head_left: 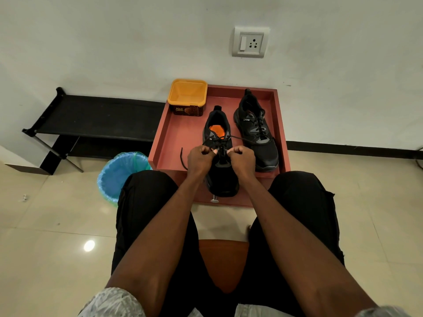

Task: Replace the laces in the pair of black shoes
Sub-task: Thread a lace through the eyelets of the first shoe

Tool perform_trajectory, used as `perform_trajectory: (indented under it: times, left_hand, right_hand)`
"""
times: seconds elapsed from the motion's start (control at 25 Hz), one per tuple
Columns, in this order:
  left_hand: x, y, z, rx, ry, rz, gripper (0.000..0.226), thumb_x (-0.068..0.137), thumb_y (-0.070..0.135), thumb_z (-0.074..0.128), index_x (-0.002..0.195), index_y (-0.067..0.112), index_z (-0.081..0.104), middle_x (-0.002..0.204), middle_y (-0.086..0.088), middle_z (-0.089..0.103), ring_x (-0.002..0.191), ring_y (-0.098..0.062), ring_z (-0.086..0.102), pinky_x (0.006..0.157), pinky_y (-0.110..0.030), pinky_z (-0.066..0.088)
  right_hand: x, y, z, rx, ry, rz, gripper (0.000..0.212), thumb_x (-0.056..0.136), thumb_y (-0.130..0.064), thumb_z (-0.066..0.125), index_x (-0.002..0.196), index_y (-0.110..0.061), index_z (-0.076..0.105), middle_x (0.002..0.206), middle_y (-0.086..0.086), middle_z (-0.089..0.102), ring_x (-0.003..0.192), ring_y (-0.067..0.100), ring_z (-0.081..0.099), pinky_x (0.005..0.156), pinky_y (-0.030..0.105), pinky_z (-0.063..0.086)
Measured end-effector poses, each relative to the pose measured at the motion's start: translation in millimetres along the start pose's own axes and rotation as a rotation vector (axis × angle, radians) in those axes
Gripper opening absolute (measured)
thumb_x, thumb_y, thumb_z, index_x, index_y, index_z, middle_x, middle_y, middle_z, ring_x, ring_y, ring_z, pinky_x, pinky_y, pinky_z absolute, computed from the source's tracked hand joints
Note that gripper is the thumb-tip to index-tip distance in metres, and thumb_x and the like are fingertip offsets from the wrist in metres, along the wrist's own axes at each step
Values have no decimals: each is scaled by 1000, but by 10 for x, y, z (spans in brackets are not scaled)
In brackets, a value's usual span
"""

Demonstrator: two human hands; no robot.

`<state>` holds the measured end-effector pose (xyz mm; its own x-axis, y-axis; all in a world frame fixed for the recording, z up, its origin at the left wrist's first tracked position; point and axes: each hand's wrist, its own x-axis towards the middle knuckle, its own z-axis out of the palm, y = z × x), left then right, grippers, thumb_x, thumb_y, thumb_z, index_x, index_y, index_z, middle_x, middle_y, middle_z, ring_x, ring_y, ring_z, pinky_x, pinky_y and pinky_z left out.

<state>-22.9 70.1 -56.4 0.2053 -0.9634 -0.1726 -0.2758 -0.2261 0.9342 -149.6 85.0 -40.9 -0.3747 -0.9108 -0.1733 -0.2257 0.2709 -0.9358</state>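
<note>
Both our hands pinch the black lace [242, 138] over the near shoe [221, 175]: left hand [199, 159], right hand [243, 159]; second shoe [256, 131] beside it.

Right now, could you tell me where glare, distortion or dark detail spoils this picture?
Head view: a bright glare spot on the floor tiles; wide-angle bending bows the skirting; the lace and black shoe merge in low contrast under both hands, left hand and right hand.

The pair of black matt mesh-cloth shoes [223, 156] sits in a matt reddish-brown wooden-looking tray [280, 133] beside a glossy yellow-rimmed plastic tub [187, 97], above a glossy, reflective beige tiled floor [57, 236].
</note>
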Motion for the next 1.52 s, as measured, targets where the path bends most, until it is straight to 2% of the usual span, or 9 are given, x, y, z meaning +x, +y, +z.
perform_trajectory:
  times: [0.2, 0.4, 0.48, 0.56, 0.76, 0.96, 1.2, 1.36, 1.52]
  left_hand:
    - [-8, 39, -7, -94, 88, -40, 18, 95, 19, 62, 78, 14, 62, 76, -4, 68, 69, -14, 63, 78, -44, 59]
    - [10, 19, -19, -138, 61, -89, 15, 91, 21, 67, 77, 16, 66, 73, -2, 70, 71, -16, 65, 79, -44, 60]
    - [-3, 23, -15, -157, 26, -97, 15, 88, 17, 70, 74, 18, 68, 72, -2, 70, 72, -16, 67, 79, -42, 60]
    - [-4, 24, -21, -152, 31, -92, 19, 89, 13, 69, 71, 19, 67, 71, -2, 69, 70, -16, 65, 78, -43, 58]
    - [-27, 43, -3, -249, 101, -143, 16, 96, 12, 60, 81, 12, 63, 70, -5, 67, 62, -13, 63, 77, -40, 58]
    - [-30, 17, 5, -224, 80, -141, 15, 90, 21, 70, 78, 14, 65, 73, -3, 70, 65, -12, 65, 78, -37, 60]
    - [-42, 35, 37, -116, 89, -116, 23, 94, 16, 63, 72, 17, 61, 69, -1, 66, 65, -12, 62, 76, -37, 57]
    - [-5, 52, -3, -240, 113, -186, 18, 96, 11, 60, 78, 11, 59, 70, -6, 67, 61, -13, 63, 73, -35, 58]
    - [-47, 95, -36, -343, 115, -233, 16, 94, 6, 61, 79, 8, 59, 70, -9, 66, 58, -14, 62, 62, -26, 57]
  right_hand:
    - [43, -18, -36, 9, -31, 23, 14, 87, 1, 52, 85, -10, 61, 78, 5, 65, 73, 17, 61, 67, 34, 50]
    - [3, -38, -42, -185, -127, -190, 21, 76, 5, 60, 89, -8, 71, 82, 5, 67, 70, 12, 59, 62, 15, 44]
    - [14, -9, -38, -182, -101, -194, 8, 79, -3, 70, 81, -11, 73, 77, 3, 69, 71, 14, 63, 67, 23, 49]
    - [58, 26, -41, -105, -81, -128, 12, 84, -8, 71, 75, -16, 69, 74, 3, 69, 71, 16, 64, 68, 31, 52]
    - [103, 48, -17, 388, 32, 178, 9, 94, -4, 63, 86, -9, 64, 74, 9, 66, 59, 14, 65, 59, 25, 55]
    - [37, 99, 32, 222, 47, 121, 17, 85, -18, 76, 80, -8, 63, 70, 3, 64, 60, 10, 59, 64, 29, 52]
    - [66, 107, 68, 51, 91, 139, 18, 90, -16, 63, 73, -13, 59, 63, -3, 65, 64, 12, 65, 72, 35, 53]
    - [90, 56, 67, 232, 129, 258, 17, 95, -11, 56, 79, -13, 50, 61, 0, 65, 59, 16, 68, 76, 39, 57]
    - [52, 14, 76, 381, 120, 335, 8, 95, -2, 52, 89, -6, 51, 68, 7, 62, 54, 18, 64, 59, 32, 57]
